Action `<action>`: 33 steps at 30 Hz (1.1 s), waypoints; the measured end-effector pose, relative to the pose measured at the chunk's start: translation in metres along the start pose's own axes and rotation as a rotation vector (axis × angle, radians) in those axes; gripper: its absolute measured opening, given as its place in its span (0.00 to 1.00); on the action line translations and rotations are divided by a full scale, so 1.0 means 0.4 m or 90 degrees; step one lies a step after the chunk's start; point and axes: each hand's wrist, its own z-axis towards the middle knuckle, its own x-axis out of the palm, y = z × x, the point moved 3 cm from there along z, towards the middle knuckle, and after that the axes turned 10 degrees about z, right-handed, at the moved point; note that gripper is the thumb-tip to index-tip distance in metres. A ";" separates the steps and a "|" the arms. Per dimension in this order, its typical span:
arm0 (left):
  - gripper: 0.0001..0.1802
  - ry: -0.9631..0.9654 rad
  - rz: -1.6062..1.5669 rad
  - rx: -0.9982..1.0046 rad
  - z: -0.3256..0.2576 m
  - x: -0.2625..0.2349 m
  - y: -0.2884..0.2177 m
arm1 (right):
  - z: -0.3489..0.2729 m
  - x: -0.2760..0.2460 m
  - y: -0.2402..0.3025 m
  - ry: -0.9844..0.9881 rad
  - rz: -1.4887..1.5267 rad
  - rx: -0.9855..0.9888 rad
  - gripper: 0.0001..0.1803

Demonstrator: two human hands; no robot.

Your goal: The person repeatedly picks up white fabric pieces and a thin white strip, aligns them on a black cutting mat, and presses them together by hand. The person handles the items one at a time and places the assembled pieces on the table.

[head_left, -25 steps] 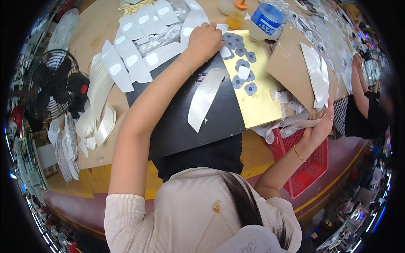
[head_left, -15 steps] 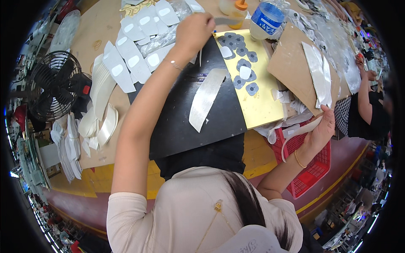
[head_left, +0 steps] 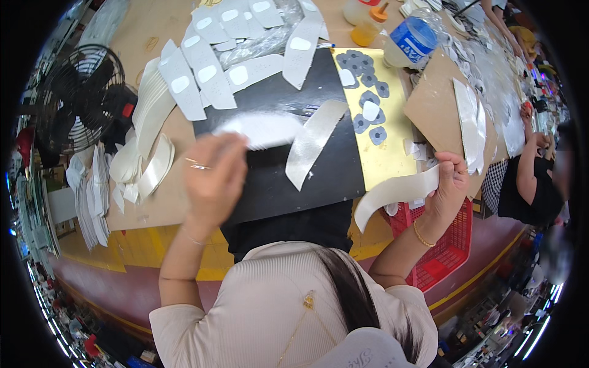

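Observation:
My left hand [head_left: 215,175], smeared by motion, is over the left part of a black board [head_left: 270,184]. A blurred white cut piece [head_left: 267,130] extends right from its fingertips, seemingly pinched there. One end of it meets a shiny cream curved piece [head_left: 313,147] lying on the board. At the right, my right hand [head_left: 448,184] is closed on a curved cream strip [head_left: 399,189], which hangs out leftward beyond the board's edge. Pale grey pieces with white patches [head_left: 205,73] lie along the far left of the board, and another patched piece [head_left: 302,49] rests at its far edge.
A yellow sheet [head_left: 392,159] carries small grey pieces [head_left: 369,98]. Beyond stand an orange-capped bottle [head_left: 368,27] and a blue-labelled plastic bottle [head_left: 412,42]. Cream strips [head_left: 469,126] lie on brown cardboard [head_left: 432,92]. A black fan [head_left: 80,98] stands left; a red basket [head_left: 442,245] is below right.
My left hand has come back from the far edge toward me, with a white piece now at its fingers. A patched piece shows where it was. The right hand's strip has swung out leftward.

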 end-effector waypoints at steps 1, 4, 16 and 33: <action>0.16 0.077 0.002 0.018 -0.048 0.043 -0.023 | -0.012 0.019 0.025 0.020 -0.001 0.021 0.14; 0.18 0.150 -0.079 -0.039 -0.157 0.061 -0.038 | -0.021 0.056 0.023 0.157 0.011 0.032 0.15; 0.19 0.431 -0.830 -0.669 -0.225 -0.003 0.025 | -0.127 0.336 -0.090 0.373 0.001 0.322 0.13; 0.17 0.395 -0.478 -0.721 -0.201 0.050 0.213 | -0.083 0.425 -0.254 0.344 -0.469 0.245 0.11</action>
